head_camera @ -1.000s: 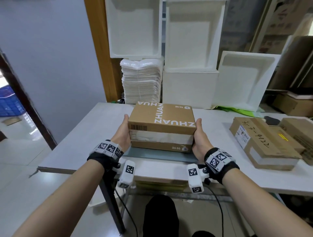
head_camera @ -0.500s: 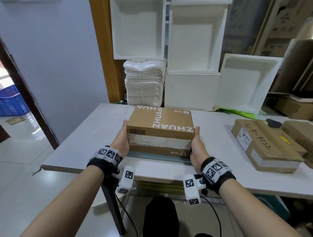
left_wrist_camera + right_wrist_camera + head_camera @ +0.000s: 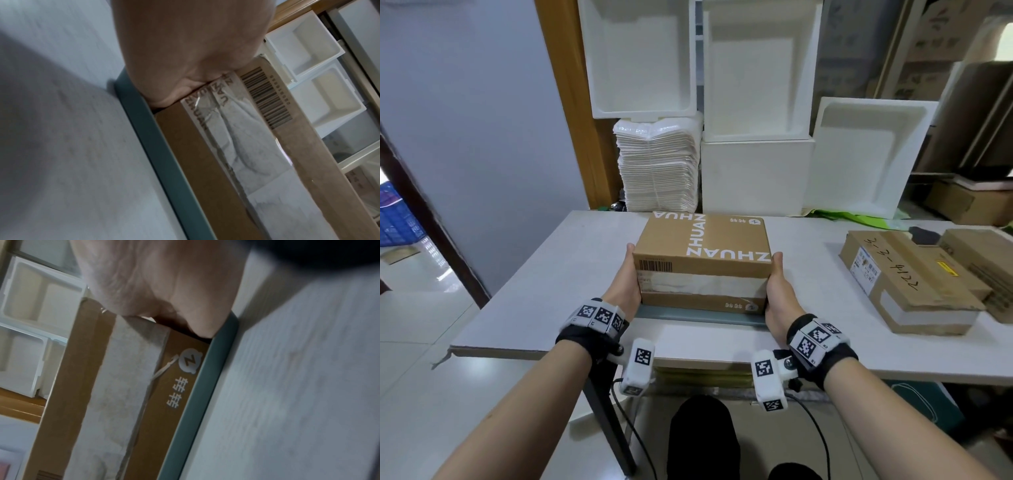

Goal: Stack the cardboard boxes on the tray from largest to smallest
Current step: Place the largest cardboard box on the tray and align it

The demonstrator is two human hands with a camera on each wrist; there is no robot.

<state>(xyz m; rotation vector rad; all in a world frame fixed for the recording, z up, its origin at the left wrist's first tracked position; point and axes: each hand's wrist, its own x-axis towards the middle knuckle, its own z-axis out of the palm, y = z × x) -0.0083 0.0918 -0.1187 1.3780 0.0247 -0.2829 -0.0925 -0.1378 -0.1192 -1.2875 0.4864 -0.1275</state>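
Both hands on one cardboard box point(image 3: 702, 263), brown, printed ZHUAN ZHUAN in white across the top, barcode and a wide strip of pale tape on the near side. Left hand point(image 3: 625, 281) pressed against the box's left end, thumb up along the edge; right hand point(image 3: 779, 291) against the right end, likewise. Fingers hidden behind the box in the head view and out of sight in both wrist views, so cannot tell how far curled; palms flat to the cardboard, box clasped between them. Box sitting in or just above a shallow grey-green tray point(image 3: 702, 316), near rim showing below the box's front face, tray on the white counter point(image 3: 544, 274) near its front edge. In the wrist views, the bottom edge of the box meeting the tray rim; contact not certain. Well apart to the right on the counter, a flatter cardboard box point(image 3: 907, 284) with a label and handwriting, and another box point(image 3: 986, 270) just beside it. Behind the counter, white foam trays point(image 3: 756, 72) and a stack of white sheets point(image 3: 657, 164).
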